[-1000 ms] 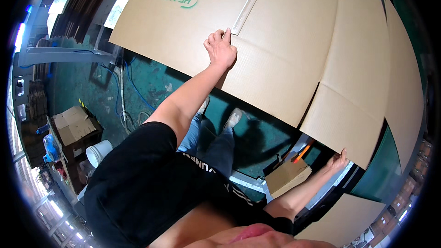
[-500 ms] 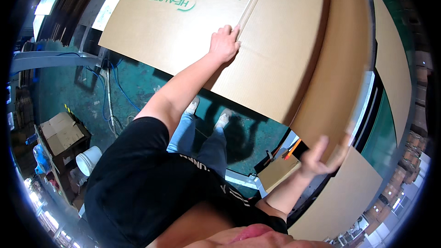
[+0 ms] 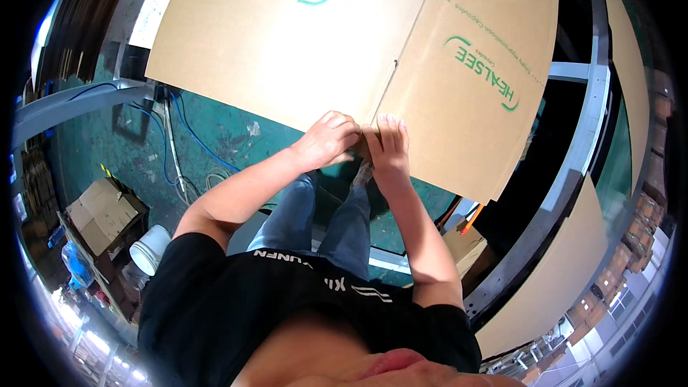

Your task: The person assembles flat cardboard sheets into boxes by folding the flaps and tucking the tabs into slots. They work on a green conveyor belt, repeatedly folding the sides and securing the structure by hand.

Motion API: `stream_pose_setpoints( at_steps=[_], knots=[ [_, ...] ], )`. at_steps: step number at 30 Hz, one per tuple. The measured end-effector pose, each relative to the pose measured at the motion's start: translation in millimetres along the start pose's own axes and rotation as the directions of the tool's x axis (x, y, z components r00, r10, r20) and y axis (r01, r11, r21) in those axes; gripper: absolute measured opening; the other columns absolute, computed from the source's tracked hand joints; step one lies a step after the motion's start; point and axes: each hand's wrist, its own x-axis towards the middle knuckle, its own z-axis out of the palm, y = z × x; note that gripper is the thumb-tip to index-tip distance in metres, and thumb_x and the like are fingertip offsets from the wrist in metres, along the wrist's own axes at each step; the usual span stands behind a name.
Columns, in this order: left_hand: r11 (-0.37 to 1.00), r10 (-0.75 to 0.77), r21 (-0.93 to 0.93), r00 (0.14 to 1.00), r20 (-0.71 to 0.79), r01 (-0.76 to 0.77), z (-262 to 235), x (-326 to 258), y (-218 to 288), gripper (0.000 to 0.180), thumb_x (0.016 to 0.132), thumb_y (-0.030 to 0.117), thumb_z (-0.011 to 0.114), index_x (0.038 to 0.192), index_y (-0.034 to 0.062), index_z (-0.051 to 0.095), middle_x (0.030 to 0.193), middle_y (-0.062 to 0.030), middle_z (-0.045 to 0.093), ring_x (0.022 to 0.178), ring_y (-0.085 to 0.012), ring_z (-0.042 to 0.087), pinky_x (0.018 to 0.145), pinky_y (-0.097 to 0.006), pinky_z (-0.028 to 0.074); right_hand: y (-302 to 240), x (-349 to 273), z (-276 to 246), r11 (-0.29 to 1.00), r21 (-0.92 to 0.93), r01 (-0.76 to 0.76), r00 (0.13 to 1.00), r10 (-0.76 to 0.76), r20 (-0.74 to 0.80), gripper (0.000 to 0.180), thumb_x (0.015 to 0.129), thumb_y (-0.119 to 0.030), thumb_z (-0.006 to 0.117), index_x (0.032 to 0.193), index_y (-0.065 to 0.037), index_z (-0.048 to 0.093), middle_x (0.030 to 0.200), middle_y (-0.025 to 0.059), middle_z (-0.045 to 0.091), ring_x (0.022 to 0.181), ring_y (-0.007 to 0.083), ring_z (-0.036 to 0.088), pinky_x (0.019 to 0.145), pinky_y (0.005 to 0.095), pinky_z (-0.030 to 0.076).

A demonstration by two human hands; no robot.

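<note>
A large brown cardboard box blank (image 3: 287,57) with green print lies folded flat in front of me, its two flaps meeting along a seam. My left hand (image 3: 330,142) is at the near edge just left of this seam, fingers curled and closed on the cardboard. Right beside it, my right hand (image 3: 388,147) lies over the edge at the seam, its fingers stretched out flat on the right flap. What the thumbs do under the edge is hidden.
A grey metal frame (image 3: 573,158) runs along the right, with another cardboard sheet (image 3: 545,279) beyond it. To the left, an opened carton (image 3: 104,215) and a white bucket (image 3: 150,249) stand on the green floor. Blue hoses (image 3: 197,145) trail there.
The right flap, earlier in blurred motion, now lies flat with its print showing. My right hand has come from the far right to the seam; my left hand has moved back to the near edge.
</note>
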Motion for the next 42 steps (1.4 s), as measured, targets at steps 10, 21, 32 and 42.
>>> stream_pose_setpoints(
  at_steps=[10,21,32,42],
  knots=[
    [0.991,-0.119,-0.062,0.990,-0.071,0.114,13,8,-6,0.034,0.064,0.020,0.079,0.088,0.0070,0.058,0.092,-0.0089,0.058,0.087,-0.0287,0.057,0.078,-0.039,0.048,22,37,-24,0.966,0.215,0.146,0.961,-0.190,0.200,0.044,0.074,-0.003,0.058,0.117,0.003,0.057,0.129,0.0187,0.049,0.130,0.0409,0.040,0.111,0.0574,0.028],
    [0.990,-0.136,-0.046,0.988,-0.073,0.133,13,4,-4,0.047,0.076,0.041,0.073,0.100,0.0055,0.054,0.102,-0.0122,0.056,0.098,-0.0334,0.054,0.085,-0.042,0.047,40,31,3,0.870,0.423,0.254,0.954,-0.296,0.036,0.031,0.060,-0.010,0.064,0.090,-0.003,0.058,0.102,0.0138,0.053,0.120,0.0369,0.044,0.111,0.0515,0.031],
    [0.985,-0.162,0.037,0.983,-0.083,0.166,26,7,8,0.065,0.074,0.047,0.073,0.118,0.0035,0.052,0.110,-0.0151,0.057,0.103,-0.0350,0.054,0.091,-0.046,0.046,56,34,-19,0.820,0.461,0.339,0.921,-0.389,0.013,0.044,0.054,-0.017,0.076,0.091,-0.002,0.058,0.102,0.0161,0.055,0.116,0.0376,0.049,0.109,0.0534,0.033],
    [0.980,-0.185,0.055,0.979,-0.079,0.190,26,6,10,0.081,0.068,0.039,0.076,0.134,0.0041,0.043,0.117,-0.0163,0.055,0.107,-0.0368,0.053,0.093,-0.046,0.046,49,36,-52,0.789,0.472,0.393,0.903,-0.429,-0.034,0.045,0.054,-0.021,0.077,0.091,-0.003,0.058,0.102,0.0153,0.055,0.115,0.0362,0.049,0.110,0.0521,0.033]
  ],
)
